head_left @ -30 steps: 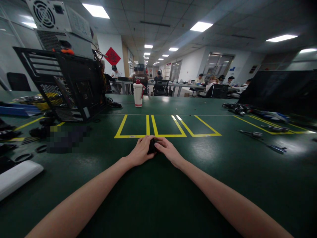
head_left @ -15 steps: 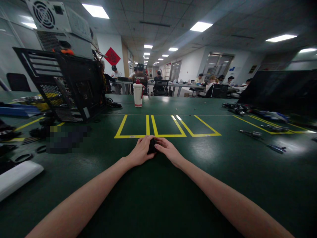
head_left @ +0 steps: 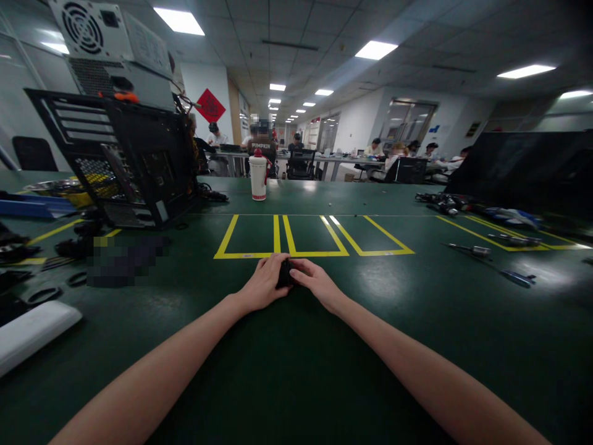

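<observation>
A small black object (head_left: 284, 275) stands between my hands at the middle of the green table (head_left: 296, 364); its kind is too dark and too covered to make out. My left hand (head_left: 265, 284) wraps around its left side, fingers over the far edge and thumb along the near side. From the right, my right hand (head_left: 315, 281) closes on it with thumb and fingertips. Just beyond the hands lie yellow tape outlines (head_left: 312, 253) on the tabletop.
At left are a black computer case (head_left: 139, 161) with a power supply (head_left: 115, 37) on top, black rings (head_left: 44, 295) and a white block (head_left: 37, 334). A white cup (head_left: 258, 179) stands ahead. Screwdrivers (head_left: 467, 250) lie at right, before a dark screen (head_left: 523, 167). Several people sit far back.
</observation>
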A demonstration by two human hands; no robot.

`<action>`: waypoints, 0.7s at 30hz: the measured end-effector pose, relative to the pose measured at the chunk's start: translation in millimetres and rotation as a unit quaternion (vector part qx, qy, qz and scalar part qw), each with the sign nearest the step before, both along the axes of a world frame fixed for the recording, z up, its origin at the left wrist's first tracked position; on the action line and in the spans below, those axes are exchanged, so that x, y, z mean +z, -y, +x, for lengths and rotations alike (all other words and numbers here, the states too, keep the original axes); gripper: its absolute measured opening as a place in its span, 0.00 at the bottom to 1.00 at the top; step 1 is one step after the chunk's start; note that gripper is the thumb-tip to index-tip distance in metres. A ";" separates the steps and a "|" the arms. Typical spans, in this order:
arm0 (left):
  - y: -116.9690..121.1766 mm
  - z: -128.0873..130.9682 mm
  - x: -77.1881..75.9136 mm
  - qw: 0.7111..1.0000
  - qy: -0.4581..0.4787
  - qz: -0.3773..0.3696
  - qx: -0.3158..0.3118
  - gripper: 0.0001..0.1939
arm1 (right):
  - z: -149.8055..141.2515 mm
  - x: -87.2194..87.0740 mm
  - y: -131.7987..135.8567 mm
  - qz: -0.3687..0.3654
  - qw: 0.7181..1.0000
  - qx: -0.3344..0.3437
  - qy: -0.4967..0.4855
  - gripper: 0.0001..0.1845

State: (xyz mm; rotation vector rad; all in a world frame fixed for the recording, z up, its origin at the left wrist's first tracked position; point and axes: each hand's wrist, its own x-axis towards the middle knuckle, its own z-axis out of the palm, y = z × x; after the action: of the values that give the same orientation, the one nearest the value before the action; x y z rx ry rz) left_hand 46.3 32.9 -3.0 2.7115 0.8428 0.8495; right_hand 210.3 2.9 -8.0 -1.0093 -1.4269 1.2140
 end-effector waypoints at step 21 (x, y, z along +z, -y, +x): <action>-2.0 1.3 -1.3 1.000 0.007 0.001 0.001 0.29 | 0.9 1.2 2.4 0.016 0.998 0.040 -0.046 0.18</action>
State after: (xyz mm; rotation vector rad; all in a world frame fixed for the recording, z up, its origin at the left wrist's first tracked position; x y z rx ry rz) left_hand 47.6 34.9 -4.3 2.7046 0.8437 0.8689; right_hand 211.1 0.5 -6.7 -0.8696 -1.4219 1.2757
